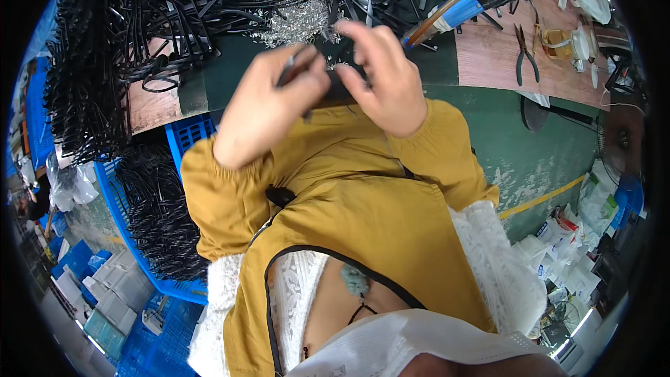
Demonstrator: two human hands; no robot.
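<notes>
Over the front edge of the worktable, my left hand is closed, with a short dark strap between its fingers; part of the strap is hidden by the hand. Slightly to the right, my right hand has its thumb and fingers apart, with nothing seen in them. Its fingertips are a little blurred. Just beyond both hands lies a heap of small silvery metal pieces. Black straps are piled thickly around that heap, across the back and left of the table.
A blue-wrapped tool with a hose slants in from the upper right. Dark-handled pliers lie on the pinkish tabletop near a clear bottle. Below the table at left, a blue crate holds many black straps.
</notes>
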